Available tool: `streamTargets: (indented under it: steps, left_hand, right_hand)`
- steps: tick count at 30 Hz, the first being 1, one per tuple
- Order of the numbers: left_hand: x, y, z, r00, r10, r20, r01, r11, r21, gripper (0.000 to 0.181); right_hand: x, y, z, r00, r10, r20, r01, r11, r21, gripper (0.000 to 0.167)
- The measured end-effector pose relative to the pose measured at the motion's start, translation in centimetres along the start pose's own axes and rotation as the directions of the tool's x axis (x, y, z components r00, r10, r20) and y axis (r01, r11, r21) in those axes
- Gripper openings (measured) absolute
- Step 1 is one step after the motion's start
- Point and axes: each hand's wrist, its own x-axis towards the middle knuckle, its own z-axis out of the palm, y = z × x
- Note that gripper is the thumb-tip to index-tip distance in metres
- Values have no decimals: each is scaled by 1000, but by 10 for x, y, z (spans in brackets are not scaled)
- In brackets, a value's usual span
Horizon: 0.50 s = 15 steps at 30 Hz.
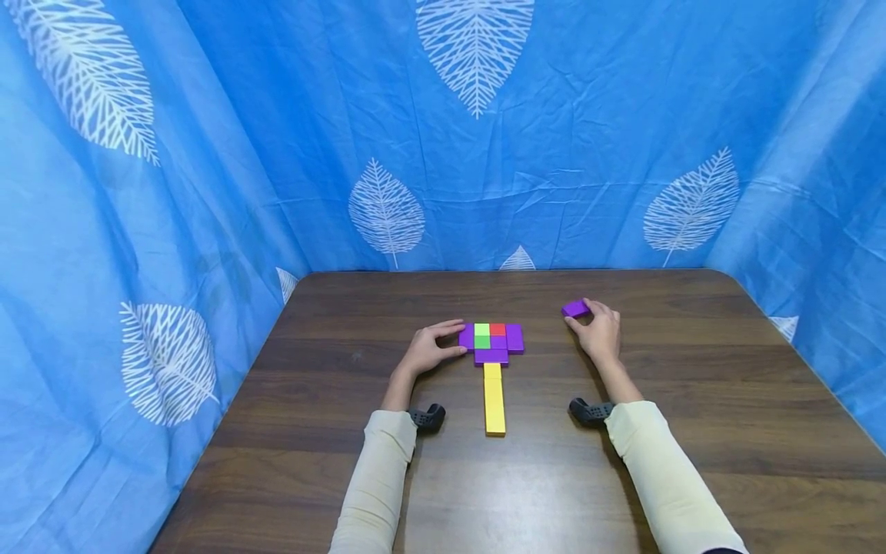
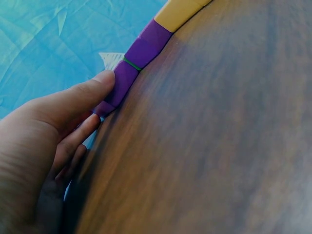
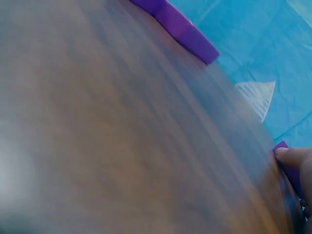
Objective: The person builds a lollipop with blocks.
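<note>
In the head view, flat colored blocks form a shape on the table. My left hand (image 1: 422,352) pinches the purple block (image 1: 467,338) at its left side, thumb on the near end and a finger on the far end. Beside it lie green blocks (image 1: 481,342), a red block (image 1: 497,329) and a small purple piece. Another purple block (image 1: 514,338) flanks them on the right. Below sits a sideways purple block (image 1: 491,357), above a yellow strip (image 1: 494,404). Off to the right, my right hand (image 1: 601,332) holds a separate purple block (image 1: 574,308) between thumb and fingers.
The brown wooden table (image 1: 311,477) has its back edge against a blue curtain (image 1: 581,115) with white leaf prints. Both wrists wear black camera mounts, one by the left wrist (image 1: 429,418) and one by the right (image 1: 588,412).
</note>
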Motion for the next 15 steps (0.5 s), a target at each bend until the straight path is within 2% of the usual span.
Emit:
streamTargets:
  steps: [6, 11, 15]
  left_hand:
    - [0, 0, 1, 1000, 2, -2, -2, 1000, -3, 49]
    - [1, 0, 0, 1000, 0, -3, 0, 1000, -14, 50]
    - [-1, 0, 1, 1000, 2, -3, -2, 1000, -11, 50]
  right_hand:
    - [-20, -18, 10, 998, -43, -54, 47, 996, 74, 55]
    - [-35, -39, 21, 997, -61, -54, 63, 997, 40, 55]
    - [-42, -44, 24, 996, -86, -30, 87, 996, 37, 59]
